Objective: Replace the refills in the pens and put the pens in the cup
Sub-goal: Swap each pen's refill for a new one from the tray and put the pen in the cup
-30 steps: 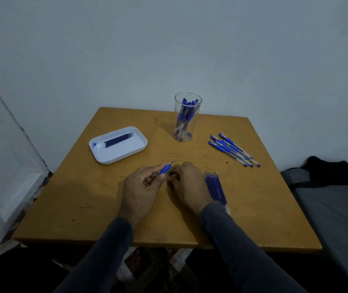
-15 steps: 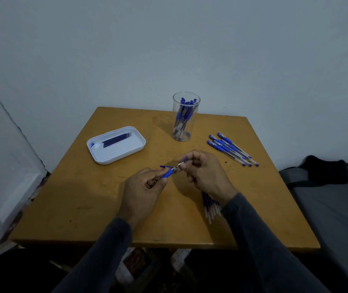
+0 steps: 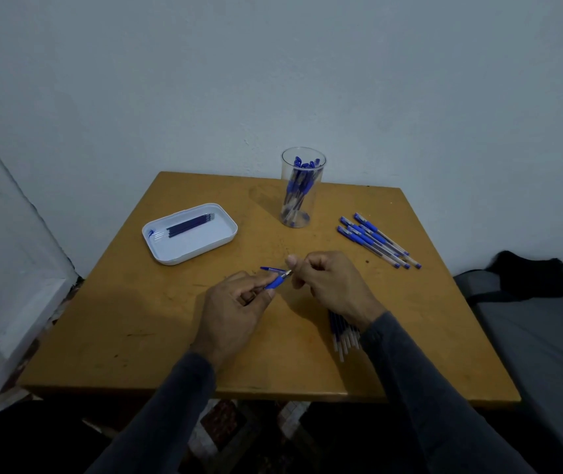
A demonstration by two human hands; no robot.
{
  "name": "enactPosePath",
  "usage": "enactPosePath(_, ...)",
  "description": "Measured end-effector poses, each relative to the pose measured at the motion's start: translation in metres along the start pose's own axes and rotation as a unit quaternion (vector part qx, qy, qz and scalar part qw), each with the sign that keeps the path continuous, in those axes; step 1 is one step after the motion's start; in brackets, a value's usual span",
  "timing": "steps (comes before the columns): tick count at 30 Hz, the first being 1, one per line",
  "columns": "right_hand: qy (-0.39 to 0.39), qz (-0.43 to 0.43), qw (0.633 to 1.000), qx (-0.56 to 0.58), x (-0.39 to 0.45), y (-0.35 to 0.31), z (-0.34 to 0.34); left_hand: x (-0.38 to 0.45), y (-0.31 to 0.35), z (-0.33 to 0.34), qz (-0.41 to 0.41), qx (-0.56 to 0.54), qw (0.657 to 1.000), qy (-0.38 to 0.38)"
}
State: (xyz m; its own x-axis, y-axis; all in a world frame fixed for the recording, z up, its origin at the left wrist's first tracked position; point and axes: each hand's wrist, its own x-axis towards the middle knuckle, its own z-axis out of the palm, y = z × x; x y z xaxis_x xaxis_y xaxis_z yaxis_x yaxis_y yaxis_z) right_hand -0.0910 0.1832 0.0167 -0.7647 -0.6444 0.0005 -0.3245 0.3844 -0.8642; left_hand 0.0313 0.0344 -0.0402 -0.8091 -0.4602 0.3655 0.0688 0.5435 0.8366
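Note:
Over the middle of the wooden table (image 3: 136, 336), my left hand (image 3: 232, 309) grips a blue pen (image 3: 275, 282) by its blue grip section, tip pointing up and right. My right hand (image 3: 328, 285) pinches the pen's metal tip with thumb and fingers. A blue cap (image 3: 271, 269) lies on the table just behind the pen. The clear cup (image 3: 302, 188) stands at the back with several blue pens in it. Several more pens (image 3: 377, 240) lie at the right. A bundle of refills (image 3: 341, 333) lies partly hidden under my right wrist.
A white tray (image 3: 189, 249) at the left holds several dark blue refills (image 3: 189, 225). A white wall runs behind the table and a white ledge stands at the left. A grey seat with a black cloth (image 3: 530, 275) sits to the right.
Both hands lifted off the table with the pen. My right hand moved up from beside the refill bundle to the pen's tip. The blue cap now shows on the table.

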Motion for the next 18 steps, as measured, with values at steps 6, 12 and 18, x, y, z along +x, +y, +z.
enactPosePath(6,-0.034,-0.011,0.999,0.037,-0.0006,0.0018,-0.0017,0.0000,-0.0003,0.0002,0.000,0.001,1.000,0.000)
enactPosePath(12,-0.041,-0.016,0.998,0.042,0.0023,0.0026,0.0002,-0.0009,0.0015,-0.0004,0.000,0.006,1.000,-0.003)
enactPosePath(18,-0.012,0.003,1.000,0.001,0.0040,0.0011,0.0033,-0.0012,0.0016,-0.0003,0.002,0.008,1.000,-0.005)
